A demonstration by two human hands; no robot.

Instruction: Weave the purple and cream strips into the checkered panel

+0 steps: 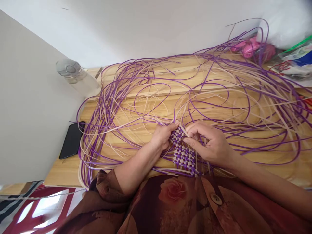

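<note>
A woven piece (184, 156) of purple and beige strips, in a checkered pattern, lies near the table's front edge against my shirt. My left hand (162, 135) grips its upper left side, thumb on top and fingers tucked beneath. At its upper right edge, my right hand (211, 141) pinches a beige strip (184, 131) between thumb and forefinger. Long loose purple and beige strips (109, 94) fan out from the weave to both sides and loop over the tabletop.
The wooden table (156, 107) meets a white wall at the back. A clear bottle (80, 78) stands at the back left, with a black phone (72, 140) in front of it. Pink bundles (253, 47) and plastic bags (297, 60) crowd the far right corner.
</note>
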